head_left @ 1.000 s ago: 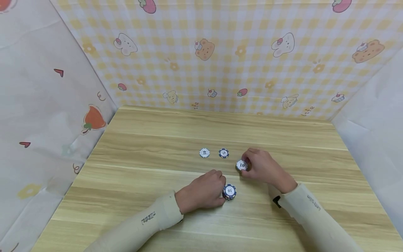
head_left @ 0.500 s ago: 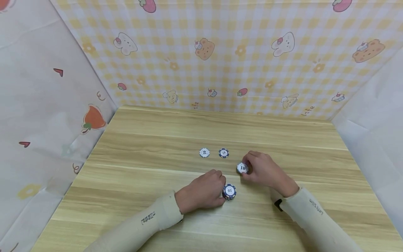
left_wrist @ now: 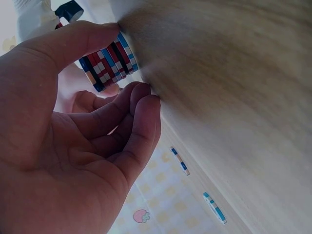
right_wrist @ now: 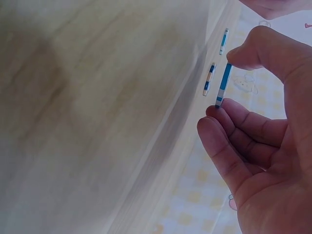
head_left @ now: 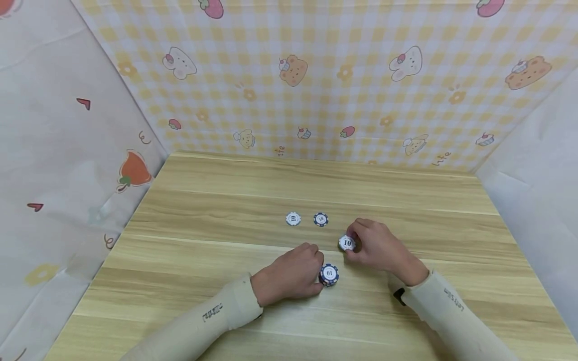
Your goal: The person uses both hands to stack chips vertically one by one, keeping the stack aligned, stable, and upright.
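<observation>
In the head view my left hand (head_left: 291, 271) grips the side of a stack of poker chips (head_left: 329, 274) standing on the table, topped by a blue-and-white one. From the left wrist, the stack's red, blue, black and white edges show between thumb and fingers. Ahead and to the right, my right hand (head_left: 378, 246) pinches a white poker chip (head_left: 347, 243) marked 10. Its light-blue edge spots (right_wrist: 224, 85) appear in the right wrist view, where thumb and fingertips hold opposite sides of the chip above the tabletop.
Farther back on the wood-grain table (head_left: 203, 200), a white chip (head_left: 293, 219) and a blue chip (head_left: 321, 219) lie flat, side by side. A yellow checked cloth (head_left: 316, 100) backs the table, with pale printed sheeting (head_left: 58, 150) at the left.
My right hand has drawn slightly back toward me, and the white poker chip has come with it. The left hand and the stack have stayed put.
</observation>
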`<state>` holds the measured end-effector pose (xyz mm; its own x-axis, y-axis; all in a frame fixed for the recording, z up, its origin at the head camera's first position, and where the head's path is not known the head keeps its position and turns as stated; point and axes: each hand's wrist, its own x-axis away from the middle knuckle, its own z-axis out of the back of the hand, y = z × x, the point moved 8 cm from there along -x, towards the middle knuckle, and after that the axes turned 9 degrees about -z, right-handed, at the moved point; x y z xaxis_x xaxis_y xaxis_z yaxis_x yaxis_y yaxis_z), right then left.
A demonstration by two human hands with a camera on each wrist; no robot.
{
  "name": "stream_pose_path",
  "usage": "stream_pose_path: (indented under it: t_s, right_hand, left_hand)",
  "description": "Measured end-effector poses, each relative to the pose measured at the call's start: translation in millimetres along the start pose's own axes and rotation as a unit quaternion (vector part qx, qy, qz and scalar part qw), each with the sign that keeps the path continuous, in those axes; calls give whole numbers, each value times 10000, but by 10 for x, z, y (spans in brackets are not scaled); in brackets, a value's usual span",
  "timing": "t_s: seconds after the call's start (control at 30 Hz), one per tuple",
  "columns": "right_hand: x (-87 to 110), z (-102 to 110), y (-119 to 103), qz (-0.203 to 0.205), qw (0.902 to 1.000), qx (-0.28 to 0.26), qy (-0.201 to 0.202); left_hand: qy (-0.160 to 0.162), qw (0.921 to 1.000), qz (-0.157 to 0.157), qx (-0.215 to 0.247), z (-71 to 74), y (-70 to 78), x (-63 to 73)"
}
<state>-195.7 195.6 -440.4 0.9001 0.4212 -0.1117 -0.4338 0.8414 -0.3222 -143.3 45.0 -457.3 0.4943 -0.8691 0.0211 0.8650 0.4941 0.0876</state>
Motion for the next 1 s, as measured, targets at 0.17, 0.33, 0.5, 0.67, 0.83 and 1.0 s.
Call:
stream_pose_path:
  t_s: [0.17, 0.33, 0.5, 0.67, 0.83, 1.0]
  right_hand:
    - [15, 3, -13, 18, 10000, 21, 47]
    - [27, 21, -43, 61, 9999, 57, 97]
    - [43, 45, -82, 169, 9997, 66, 174]
    - [54, 52, -116, 264, 9994, 56, 215]
    - [64, 63, -144, 290, 9993, 55, 219]
    - [71, 70, -178, 323, 9992, 65, 207]
  left_hand:
    - [23, 10000, -29, -16, 3, 3, -1]
    - [34, 10000, -46, -40, -2, 4, -5]
    - [22, 10000, -43, -29, -4, 3, -6]
    - [-5, 10000, -37, -7, 5, 2, -8]
    - [-19, 10000, -34, 21, 13, 6, -9]
    - [-12, 10000, 1, 33, 17, 5, -8]
